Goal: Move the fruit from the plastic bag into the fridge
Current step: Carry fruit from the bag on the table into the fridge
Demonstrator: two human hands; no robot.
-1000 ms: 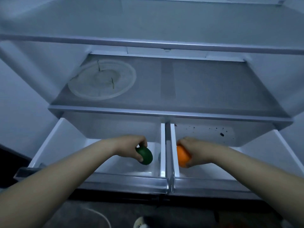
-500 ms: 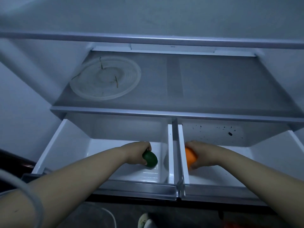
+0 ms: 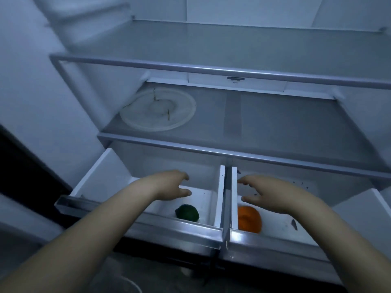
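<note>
Over the drawers (image 3: 221, 187), left hand (image 3: 171, 185) and right hand (image 3: 273, 193) spread, empty

The light is dim and blue; a pale wall (image 3: 31, 102) stands on the left, with a dark strip (image 3: 23, 166) beside it; the floor (image 3: 110, 280) is dark grey, and a white cord (image 3: 135, 285) curls on it; inside the fridge (image 3: 254, 9), a round plate (image 3: 157, 109) lies on a grey shelf (image 3: 275, 127).

The drawers (image 3: 93, 174) were smooth white plastic, their front rail (image 3: 169, 226) shone like polished metal, and the shelf (image 3: 275, 127) looked frosted and matt.
</note>
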